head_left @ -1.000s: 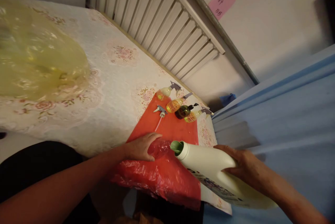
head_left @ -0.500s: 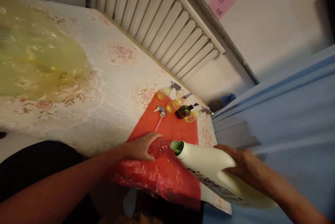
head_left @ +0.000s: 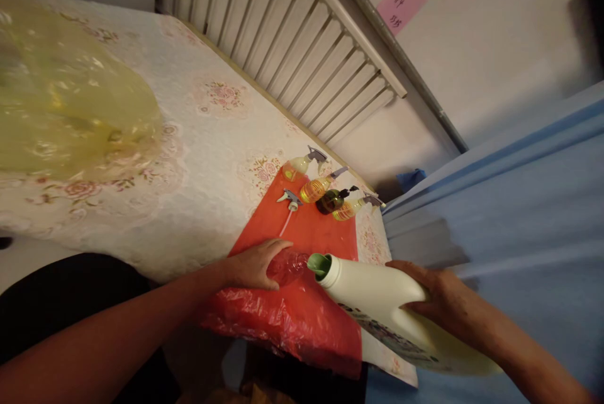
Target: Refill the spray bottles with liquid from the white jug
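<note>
My left hand [head_left: 257, 263] is wrapped round a clear bottle [head_left: 287, 265] that stands on a red plastic sheet [head_left: 316, 234]. In my right hand [head_left: 438, 297] is a large pale detergent jug [head_left: 377, 284], tilted so its green spout [head_left: 319, 264] sits at the bottle's mouth. Whether liquid is flowing I cannot tell. A loose grey-and-white trigger sprayer [head_left: 291, 201] with a thin tube lies on the sheet beyond my left hand.
Several bottles stand at the sheet's far end, among them an amber bottle [head_left: 314, 190] and a dark green pump bottle [head_left: 330, 201]. A yellow plastic bag [head_left: 75, 102] lies left on the floral tablecloth [head_left: 198, 158]. A radiator [head_left: 283, 45] runs behind; a blue curtain [head_left: 519, 221] hangs right.
</note>
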`<state>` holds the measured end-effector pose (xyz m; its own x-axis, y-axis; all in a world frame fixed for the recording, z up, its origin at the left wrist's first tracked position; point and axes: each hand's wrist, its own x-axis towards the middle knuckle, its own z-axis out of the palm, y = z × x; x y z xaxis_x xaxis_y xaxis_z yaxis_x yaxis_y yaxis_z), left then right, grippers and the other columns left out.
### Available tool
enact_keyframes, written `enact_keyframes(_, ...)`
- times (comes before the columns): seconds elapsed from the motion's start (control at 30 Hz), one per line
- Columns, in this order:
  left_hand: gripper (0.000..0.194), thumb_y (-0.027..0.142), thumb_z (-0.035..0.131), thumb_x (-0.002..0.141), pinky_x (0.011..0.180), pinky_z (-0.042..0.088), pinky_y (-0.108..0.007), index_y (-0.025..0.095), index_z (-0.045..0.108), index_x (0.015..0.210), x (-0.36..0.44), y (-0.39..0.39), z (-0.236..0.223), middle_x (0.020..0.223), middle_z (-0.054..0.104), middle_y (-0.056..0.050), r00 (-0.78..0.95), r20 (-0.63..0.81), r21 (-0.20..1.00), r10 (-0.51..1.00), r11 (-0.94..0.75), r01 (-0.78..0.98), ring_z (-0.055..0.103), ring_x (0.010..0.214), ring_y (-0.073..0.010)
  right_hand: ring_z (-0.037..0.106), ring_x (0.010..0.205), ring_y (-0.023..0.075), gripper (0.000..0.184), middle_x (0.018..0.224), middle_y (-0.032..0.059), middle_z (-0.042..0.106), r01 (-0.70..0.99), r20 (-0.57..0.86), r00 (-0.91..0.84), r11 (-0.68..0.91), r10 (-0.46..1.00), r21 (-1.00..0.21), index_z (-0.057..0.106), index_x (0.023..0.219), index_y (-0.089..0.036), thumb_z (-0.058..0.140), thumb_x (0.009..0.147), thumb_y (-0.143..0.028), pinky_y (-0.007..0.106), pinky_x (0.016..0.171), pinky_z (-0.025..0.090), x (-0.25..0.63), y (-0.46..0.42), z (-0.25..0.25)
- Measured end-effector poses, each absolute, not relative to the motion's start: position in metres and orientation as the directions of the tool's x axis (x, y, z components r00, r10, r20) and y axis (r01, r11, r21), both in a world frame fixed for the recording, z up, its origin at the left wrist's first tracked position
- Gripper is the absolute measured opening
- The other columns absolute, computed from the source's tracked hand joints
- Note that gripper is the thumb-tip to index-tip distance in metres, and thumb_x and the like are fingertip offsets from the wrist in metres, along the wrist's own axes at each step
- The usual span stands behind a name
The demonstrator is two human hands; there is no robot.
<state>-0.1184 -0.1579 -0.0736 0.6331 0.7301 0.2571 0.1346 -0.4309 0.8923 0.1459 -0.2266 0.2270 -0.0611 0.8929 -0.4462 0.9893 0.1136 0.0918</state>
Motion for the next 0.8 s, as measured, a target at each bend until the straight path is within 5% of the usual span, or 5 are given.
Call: enact_keyframes(0.8,0.093,0.027,0.076,0.065,0.116,0.033,-0.044,0.025,0.031,0.146,-0.1178,-0.1571,-0.0763,0.15,0.041,-0.01,0.633,0.262,0.893,0.728,-0.431,0.126,0.039,0.138,-0.0316,0.072,0.088,0.0229,0.053,0.101,0.0014,0.077,0.986,-0.445,-0.031,0.1,0.895,0.133,0.058,0.129,-0.029,0.057,0.076,-0.024,0.028,0.072,0.054,0.1468,-0.2248,0.2266)
